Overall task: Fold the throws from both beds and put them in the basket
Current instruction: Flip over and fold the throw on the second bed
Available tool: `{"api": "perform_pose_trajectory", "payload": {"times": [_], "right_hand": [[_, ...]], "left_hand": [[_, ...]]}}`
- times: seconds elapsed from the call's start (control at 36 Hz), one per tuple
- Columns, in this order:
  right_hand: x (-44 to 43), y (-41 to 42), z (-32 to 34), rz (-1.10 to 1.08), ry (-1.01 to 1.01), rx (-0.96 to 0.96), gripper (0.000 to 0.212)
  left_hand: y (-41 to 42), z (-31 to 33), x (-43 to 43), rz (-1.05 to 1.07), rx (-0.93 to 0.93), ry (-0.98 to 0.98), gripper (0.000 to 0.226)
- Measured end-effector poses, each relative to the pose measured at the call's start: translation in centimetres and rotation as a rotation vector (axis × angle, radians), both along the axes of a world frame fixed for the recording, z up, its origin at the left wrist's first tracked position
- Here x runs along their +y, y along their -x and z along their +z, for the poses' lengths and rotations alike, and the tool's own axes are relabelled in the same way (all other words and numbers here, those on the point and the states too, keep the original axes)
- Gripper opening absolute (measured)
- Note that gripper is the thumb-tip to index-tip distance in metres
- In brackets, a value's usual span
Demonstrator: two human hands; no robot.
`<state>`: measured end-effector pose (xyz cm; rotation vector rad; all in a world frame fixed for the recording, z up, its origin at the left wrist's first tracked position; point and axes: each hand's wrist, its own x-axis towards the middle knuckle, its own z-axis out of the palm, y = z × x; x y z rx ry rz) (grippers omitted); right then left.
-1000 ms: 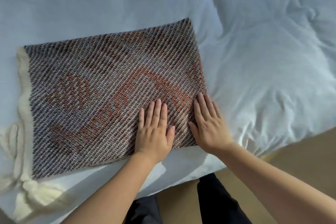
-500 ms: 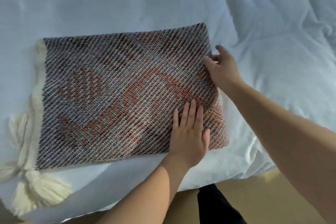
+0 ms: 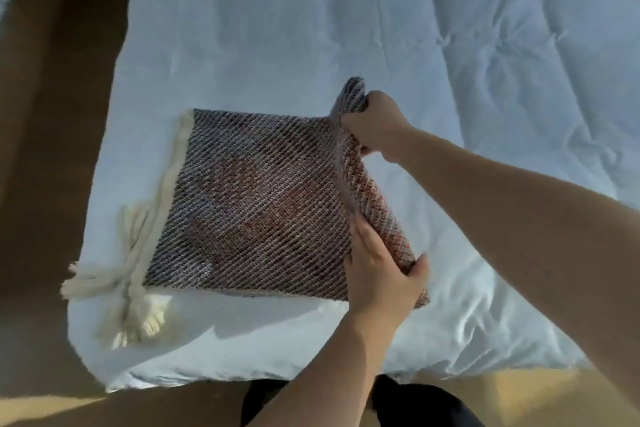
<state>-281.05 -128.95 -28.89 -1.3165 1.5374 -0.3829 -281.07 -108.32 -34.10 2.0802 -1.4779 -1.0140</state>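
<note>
Right hand (image 3: 375, 121), left hand (image 3: 381, 274) being closed round throw (image 3: 256, 204).
Its right edge, flat before, is being lifted for 1 fold.

Right edge raised
Flat a second ago, the right hand (image 3: 375, 123) grips the throw (image 3: 249, 204) by its far corner, the left hand (image 3: 379, 274) its near corner.

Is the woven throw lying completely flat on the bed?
No, the right hand grips the far right corner of the throw, raised off the bed, while the left hand holds its near right edge.
</note>
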Motion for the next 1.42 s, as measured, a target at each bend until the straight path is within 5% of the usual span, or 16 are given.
{"api": "perform_pose_trajectory", "payload": {"times": [0.33, 0.89, 1.28, 1.42], "right_hand": [[0.6, -5.4, 2.7, -0.018, -0.021, -0.001, 0.024], [0.7, -27.0, -5.3, 0.054, 0.169, 0.148, 0.021], [1.2, -33.4, -11.4, 0.104, 0.296, 0.479, 0.036], [2.6, -32.1, -12.3, 0.372, 0.720, 0.666, 0.045]], "left_hand": [[-8.5, 5.1, 2.7, 0.235, -0.127, -0.073, 0.070], [-32.7, -1.2, 4.2, 0.236, -0.258, -0.025, 0.025], [-40.3, -7.1, 3.7, 0.094, -0.349, -0.180, 0.037], [-39.4, -8.1, 2.8, 0.074, -0.457, 0.022, 0.055]]}}
